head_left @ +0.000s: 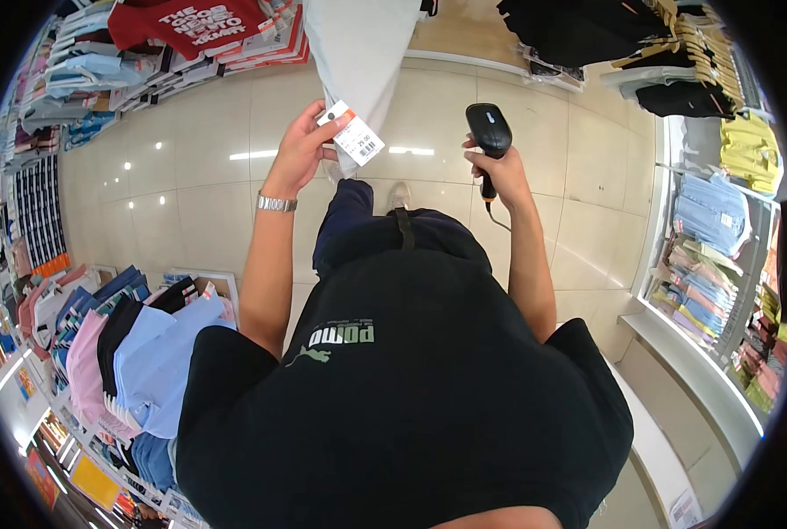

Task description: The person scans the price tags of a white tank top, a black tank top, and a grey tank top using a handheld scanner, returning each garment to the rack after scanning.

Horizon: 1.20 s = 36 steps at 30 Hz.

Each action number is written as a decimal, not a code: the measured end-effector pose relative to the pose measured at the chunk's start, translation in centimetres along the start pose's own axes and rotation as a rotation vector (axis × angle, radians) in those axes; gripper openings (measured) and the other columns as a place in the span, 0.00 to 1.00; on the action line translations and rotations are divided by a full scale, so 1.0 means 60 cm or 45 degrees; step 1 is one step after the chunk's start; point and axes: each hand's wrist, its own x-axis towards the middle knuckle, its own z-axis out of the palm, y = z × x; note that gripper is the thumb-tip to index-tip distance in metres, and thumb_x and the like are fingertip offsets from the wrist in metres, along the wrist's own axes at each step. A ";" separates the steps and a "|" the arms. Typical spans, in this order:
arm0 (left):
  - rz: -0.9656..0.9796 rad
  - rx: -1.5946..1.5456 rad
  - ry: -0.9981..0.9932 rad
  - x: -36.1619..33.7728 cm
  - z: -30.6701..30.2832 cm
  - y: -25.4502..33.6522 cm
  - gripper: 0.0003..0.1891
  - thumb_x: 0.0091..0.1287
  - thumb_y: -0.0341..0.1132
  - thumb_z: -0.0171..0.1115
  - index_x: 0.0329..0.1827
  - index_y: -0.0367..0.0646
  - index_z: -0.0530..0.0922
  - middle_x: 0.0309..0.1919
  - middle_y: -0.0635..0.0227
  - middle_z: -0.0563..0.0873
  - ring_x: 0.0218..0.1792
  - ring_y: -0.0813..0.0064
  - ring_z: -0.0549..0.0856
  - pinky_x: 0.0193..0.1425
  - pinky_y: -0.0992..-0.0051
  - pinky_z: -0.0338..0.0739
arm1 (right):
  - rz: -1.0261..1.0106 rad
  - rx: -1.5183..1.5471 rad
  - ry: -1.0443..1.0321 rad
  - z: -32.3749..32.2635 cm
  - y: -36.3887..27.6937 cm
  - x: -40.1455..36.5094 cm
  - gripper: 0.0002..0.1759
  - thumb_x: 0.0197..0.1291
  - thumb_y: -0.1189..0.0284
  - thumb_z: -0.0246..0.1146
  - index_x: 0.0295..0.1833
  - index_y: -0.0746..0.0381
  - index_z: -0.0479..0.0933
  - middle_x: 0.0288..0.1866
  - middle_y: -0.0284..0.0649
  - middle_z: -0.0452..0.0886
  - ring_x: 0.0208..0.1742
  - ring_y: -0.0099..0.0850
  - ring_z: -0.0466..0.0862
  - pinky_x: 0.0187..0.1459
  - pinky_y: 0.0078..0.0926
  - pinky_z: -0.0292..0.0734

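My left hand (302,152), with a metal-band watch at the wrist, is closed on a price tag (355,134). The tag is white with an orange strip, printed text and a barcode that faces up. Just behind and above it hangs a pale grey garment (358,53), its lower end beside my left fingers; its top runs out of view. In my right hand (504,173) is a black barcode scanner (489,132), gripped by its handle, its head pointing away from me. A cord trails from the handle's lower end. Scanner and tag are apart.
Hanging clothes (138,353) fill a rack close by on my left. Folded shirts and a red printed shirt (191,26) are at the far left. Black garments (587,31) hang at the far right, and shelves with a folded blue shirt (711,212) line the right.
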 end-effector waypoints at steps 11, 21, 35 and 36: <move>0.023 0.024 0.022 -0.007 0.002 0.000 0.18 0.71 0.34 0.68 0.59 0.36 0.75 0.49 0.68 0.84 0.48 0.82 0.85 0.47 0.77 0.81 | -0.064 0.400 -0.259 0.173 -0.053 -0.028 0.17 0.61 0.75 0.72 0.54 0.68 0.79 0.42 0.42 0.86 0.41 0.31 0.88 0.42 0.28 0.85; 0.104 -0.120 0.010 -0.015 0.017 -0.003 0.16 0.71 0.31 0.66 0.58 0.37 0.75 0.48 0.66 0.86 0.49 0.81 0.85 0.55 0.76 0.79 | -0.160 0.392 -0.330 0.208 -0.067 -0.036 0.10 0.60 0.77 0.72 0.44 0.71 0.82 0.33 0.42 0.86 0.33 0.28 0.87 0.38 0.27 0.84; 0.088 -0.170 0.089 -0.015 0.010 -0.020 0.18 0.76 0.37 0.61 0.61 0.34 0.78 0.47 0.66 0.87 0.48 0.81 0.84 0.55 0.78 0.78 | -0.091 0.460 -0.188 0.240 -0.054 -0.033 0.11 0.61 0.74 0.72 0.42 0.68 0.79 0.33 0.41 0.83 0.29 0.29 0.85 0.33 0.26 0.82; 0.088 -0.128 0.071 -0.015 0.007 -0.021 0.16 0.77 0.37 0.60 0.60 0.35 0.78 0.48 0.67 0.87 0.49 0.81 0.84 0.56 0.77 0.78 | -0.105 0.450 -0.188 0.241 -0.053 -0.032 0.11 0.61 0.74 0.72 0.42 0.68 0.79 0.33 0.40 0.83 0.28 0.29 0.85 0.33 0.26 0.82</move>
